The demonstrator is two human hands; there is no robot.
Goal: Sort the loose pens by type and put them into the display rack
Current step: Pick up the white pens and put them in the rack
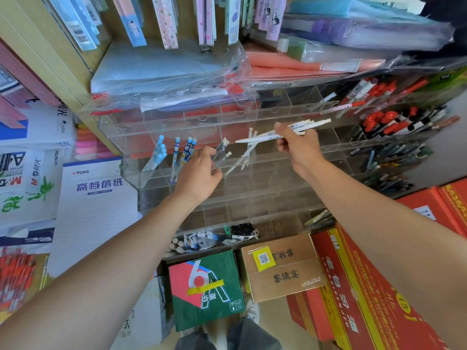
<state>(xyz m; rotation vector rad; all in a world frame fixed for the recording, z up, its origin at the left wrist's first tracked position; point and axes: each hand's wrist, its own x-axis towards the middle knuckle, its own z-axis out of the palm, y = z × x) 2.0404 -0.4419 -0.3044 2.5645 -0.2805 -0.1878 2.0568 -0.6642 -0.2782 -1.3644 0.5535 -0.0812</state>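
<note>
Note rt grip (295,144) curled tight on white pens (262,135) just before display rack (265,188), lt grip (199,173) at grey pens (223,149), hold unclear: risk of wrong-slot mixing/drops via loose fan.

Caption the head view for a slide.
Right hand holds white pens at the clear display rack; left hand reaches toward grey pens in a middle compartment.

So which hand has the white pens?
The right hand, which grips a bunch of white pens in front of the rack; the left hand is down at the grey pens in a compartment.
</note>
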